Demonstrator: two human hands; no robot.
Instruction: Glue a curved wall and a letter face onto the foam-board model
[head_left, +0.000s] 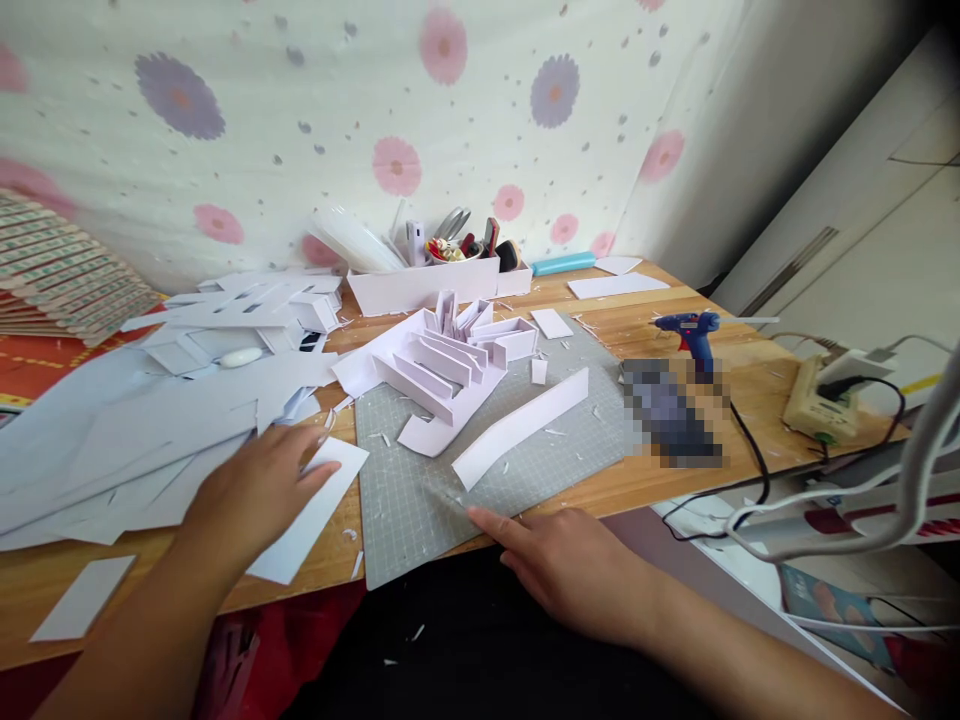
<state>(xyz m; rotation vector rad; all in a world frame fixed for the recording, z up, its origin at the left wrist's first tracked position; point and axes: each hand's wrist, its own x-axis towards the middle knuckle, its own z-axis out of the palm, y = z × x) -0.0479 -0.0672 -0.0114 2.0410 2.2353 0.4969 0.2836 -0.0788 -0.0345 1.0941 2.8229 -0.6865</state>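
Observation:
My left hand (259, 485) hovers at or touches a white board piece (311, 520) left of the cutting mat, thumb and fingers apart, with nothing gripped. My right hand (551, 560) is at the mat's front edge, its index finger stretched toward the grey cutting mat (405, 520) and the other fingers curled; nothing shows in it. Beyond that fingertip a long, bent white strip (521, 425) stands on edge on the mat. Behind the strip sits a white foam-board structure (450, 385) with several upright walls. Small white scraps lie around.
White sheets and cut boards (165, 440) pile up at the left. A white box (424, 288) of tools stands at the back. To the right are a blue glue gun (694, 335), a pixelated dark object (671, 415), a power strip (821, 395) and loose cables.

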